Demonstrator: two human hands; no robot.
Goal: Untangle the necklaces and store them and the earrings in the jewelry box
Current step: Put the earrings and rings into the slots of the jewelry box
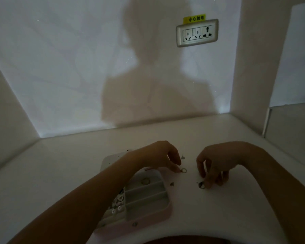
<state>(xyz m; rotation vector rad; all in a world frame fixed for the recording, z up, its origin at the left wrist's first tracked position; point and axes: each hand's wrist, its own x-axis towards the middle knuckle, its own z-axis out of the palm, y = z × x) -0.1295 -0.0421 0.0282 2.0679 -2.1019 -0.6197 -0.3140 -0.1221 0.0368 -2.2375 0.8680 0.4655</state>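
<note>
An open pink jewelry box with grey dividers lies on the white table, its lid flat behind it. One hoop earring rests in a back compartment and several small pieces sit at the box's left. My left hand reaches over the box, fingertips pinching a hoop earring on the table. My right hand points down, fingertips pinching another hoop earring. Two small dark pieces lie loose nearby.
The white table sits in a corner, with side panels to the left and right. A wall socket with a yellow label hangs on the back wall. The light is dim and my shadow falls across the wall.
</note>
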